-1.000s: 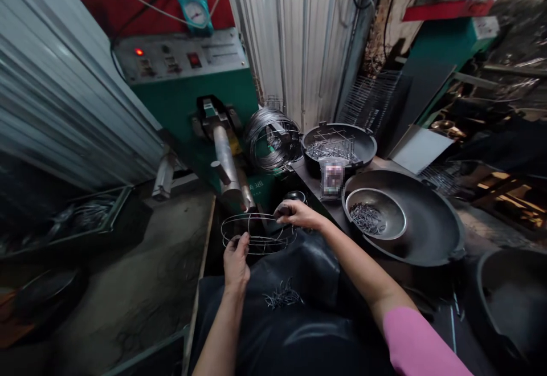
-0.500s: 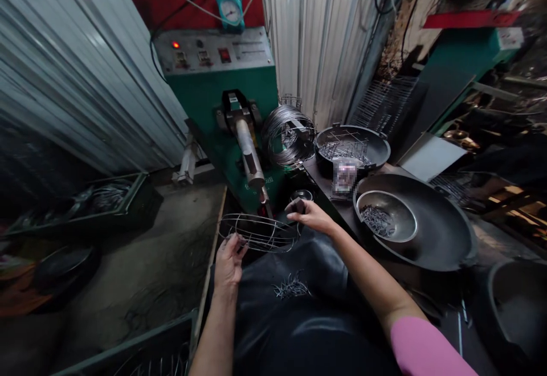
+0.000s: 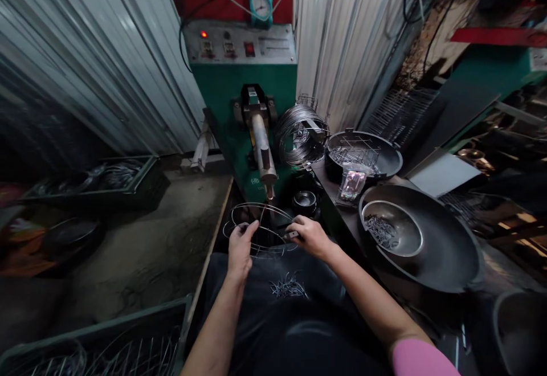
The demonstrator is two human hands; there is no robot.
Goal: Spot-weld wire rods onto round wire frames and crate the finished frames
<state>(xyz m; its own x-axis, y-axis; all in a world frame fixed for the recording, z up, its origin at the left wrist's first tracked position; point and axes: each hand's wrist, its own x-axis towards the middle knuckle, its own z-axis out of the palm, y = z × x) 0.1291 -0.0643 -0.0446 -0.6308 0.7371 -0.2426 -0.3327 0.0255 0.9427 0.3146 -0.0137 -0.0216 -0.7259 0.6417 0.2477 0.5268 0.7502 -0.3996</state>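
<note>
A round wire frame [image 3: 274, 208] made of thin metal rings is held in front of the green welding machine [image 3: 209, 94], just under its electrode [image 3: 269, 178]. My left hand [image 3: 240, 250] pinches the frame at its left side, thumb on top. At the frame's right side, my right hand [image 3: 314, 237] is closed around a small dark metal block [image 3: 292, 235] with a hole in it. Whether that block touches the wire, I cannot tell. Short bent wire pieces [image 3: 288, 286] lie in a heap on the dark apron [image 3: 299, 330] over my lap.
Right of the machine hangs a coil of wire [image 3: 294, 154]. A steel bowl of wire pieces [image 3: 393, 229] sits in a wide black pan [image 3: 453, 245]; behind it stands another pan [image 3: 391, 159] with wire parts. Crates [image 3: 149, 174] of wire parts stand at left.
The wire frame has tilted and turned between my hands. My right hand has come down and inward with the metal block, and my left thumb has shifted on the wire. The camera view has swung left.
</note>
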